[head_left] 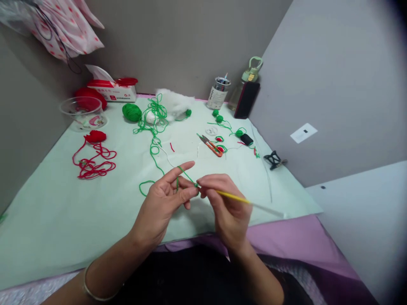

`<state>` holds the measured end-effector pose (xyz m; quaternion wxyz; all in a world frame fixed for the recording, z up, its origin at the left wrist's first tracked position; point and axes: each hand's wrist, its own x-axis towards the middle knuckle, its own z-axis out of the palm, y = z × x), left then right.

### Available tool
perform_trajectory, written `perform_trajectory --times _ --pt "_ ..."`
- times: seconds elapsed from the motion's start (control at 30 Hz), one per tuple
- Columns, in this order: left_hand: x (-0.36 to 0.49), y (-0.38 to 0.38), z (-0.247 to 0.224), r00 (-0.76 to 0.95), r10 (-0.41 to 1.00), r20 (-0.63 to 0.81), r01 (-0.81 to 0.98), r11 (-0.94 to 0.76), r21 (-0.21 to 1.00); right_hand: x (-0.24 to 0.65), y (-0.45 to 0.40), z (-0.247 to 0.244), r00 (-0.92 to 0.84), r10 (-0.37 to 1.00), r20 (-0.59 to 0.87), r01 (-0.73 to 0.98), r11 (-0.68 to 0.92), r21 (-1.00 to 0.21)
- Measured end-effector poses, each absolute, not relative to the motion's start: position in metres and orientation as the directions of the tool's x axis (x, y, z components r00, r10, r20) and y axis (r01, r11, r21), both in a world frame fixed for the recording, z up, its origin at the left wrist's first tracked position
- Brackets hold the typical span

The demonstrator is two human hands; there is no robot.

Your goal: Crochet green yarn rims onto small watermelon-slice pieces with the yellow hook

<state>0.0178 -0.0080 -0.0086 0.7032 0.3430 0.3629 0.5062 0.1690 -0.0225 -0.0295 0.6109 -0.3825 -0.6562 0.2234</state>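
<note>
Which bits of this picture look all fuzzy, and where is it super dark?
Head view: the yellow stick blurs into a pale streak at its rear end, beyond the right hand; head view too: blackness curves across the upper right corner.

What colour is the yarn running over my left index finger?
Green; the yarn shows in the head view.
</note>
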Motion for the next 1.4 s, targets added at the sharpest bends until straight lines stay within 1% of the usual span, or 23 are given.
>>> perform_trajectory --times 0.07,0.1,0.13,0.17,0.23,0.3,0.37,0.43,0.57,0.63,0.7,0.77,0.8,0.87,0.93,1.0,1.03,1.1,1.17,1.2,1.27,1.33,1.4 --pt "0.019 -0.009 -0.008 0.223 0.959 -0.173 -0.513 0.267 0.816 0.167 -0.026 -0.033 -0.019 0.688 0.726 0.459 0.651 -0.605" --pt "0.019 -0.009 -0.008 0.249 0.948 -0.199 -0.537 0.306 0.786 0.167 -0.027 -0.034 -0.037 0.654 0.756 0.519 0.659 -0.544" --pt "0.019 -0.009 -0.007 0.288 0.928 -0.235 -0.554 0.362 0.750 0.167 -0.028 -0.035 -0.042 0.638 0.769 0.533 0.665 -0.522" --pt "0.018 -0.008 -0.006 0.331 0.903 -0.273 -0.564 0.421 0.711 0.168 -0.027 -0.035 -0.020 0.642 0.766 0.508 0.667 -0.545" --pt "0.015 -0.005 -0.004 0.392 0.862 -0.322 -0.556 0.501 0.663 0.171 -0.024 -0.032 0.092 0.693 0.715 0.363 0.645 -0.673" --pt "0.013 -0.003 -0.002 0.366 0.876 -0.314 -0.545 0.476 0.690 0.175 -0.019 -0.027 0.194 0.770 0.608 0.143 0.591 -0.794" --pt "0.014 -0.002 -0.001 0.309 0.911 -0.272 -0.514 0.401 0.758 0.177 -0.014 -0.024 0.202 0.834 0.514 -0.050 0.533 -0.844" --pt "0.016 -0.003 -0.001 0.281 0.932 -0.227 -0.462 0.339 0.820 0.175 -0.012 -0.022 0.145 0.861 0.488 -0.110 0.504 -0.857" --pt "0.021 -0.006 -0.003 0.261 0.949 -0.180 -0.412 0.278 0.868 0.170 -0.014 -0.023 0.113 0.831 0.544 0.025 0.545 -0.838" --pt "0.022 -0.006 -0.003 0.235 0.957 -0.173 -0.442 0.263 0.857 0.168 -0.018 -0.026 0.091 0.784 0.614 0.162 0.596 -0.786" --pt "0.022 -0.005 -0.003 0.238 0.952 -0.191 -0.495 0.288 0.820 0.169 -0.021 -0.031 0.029 0.690 0.723 0.361 0.667 -0.651" --pt "0.021 -0.002 -0.003 0.297 0.924 -0.242 -0.541 0.372 0.755 0.172 -0.023 -0.034 -0.050 0.597 0.801 0.490 0.713 -0.501" --pt "0.020 -0.001 -0.003 0.330 0.904 -0.273 -0.552 0.419 0.721 0.174 -0.022 -0.034 -0.053 0.584 0.810 0.501 0.717 -0.485" --pt "0.018 0.002 -0.004 0.358 0.878 -0.318 -0.560 0.474 0.679 0.177 -0.020 -0.030 0.046 0.637 0.770 0.412 0.690 -0.595" --pt "0.017 0.003 -0.003 0.312 0.897 -0.313 -0.568 0.440 0.696 0.178 -0.016 -0.025 0.178 0.726 0.664 0.224 0.627 -0.746" --pt "0.019 0.002 -0.003 0.249 0.933 -0.259 -0.557 0.357 0.750 0.176 -0.014 -0.023 0.191 0.778 0.599 0.121 0.587 -0.801" --pt "0.021 0.000 -0.002 0.228 0.947 -0.226 -0.550 0.317 0.773 0.173 -0.013 -0.023 0.157 0.775 0.613 0.152 0.594 -0.790" --pt "0.025 -0.003 -0.003 0.215 0.957 -0.195 -0.551 0.284 0.785 0.169 -0.015 -0.028 0.082 0.703 0.707 0.339 0.647 -0.683" --pt "0.025 -0.005 -0.004 0.269 0.936 -0.228 -0.576 0.346 0.741 0.167 -0.017 -0.033 0.028 0.603 0.797 0.500 0.682 -0.533" --pt "0.024 -0.005 -0.005 0.314 0.914 -0.258 -0.584 0.400 0.706 0.168 -0.018 -0.034 0.032 0.581 0.813 0.520 0.685 -0.510" --pt "0.021 -0.003 -0.006 0.386 0.872 -0.301 -0.586 0.484 0.650 0.172 -0.017 -0.032 0.115 0.647 0.753 0.418 0.656 -0.628" --pt "0.017 0.000 -0.006 0.399 0.866 -0.302 -0.583 0.494 0.645 0.178 -0.014 -0.027 0.226 0.752 0.619 0.177 0.593 -0.785" --pt "0.015 0.001 -0.004 0.388 0.879 -0.278 -0.578 0.467 0.669 0.181 -0.011 -0.022 0.255 0.821 0.511 -0.045 0.538 -0.842"
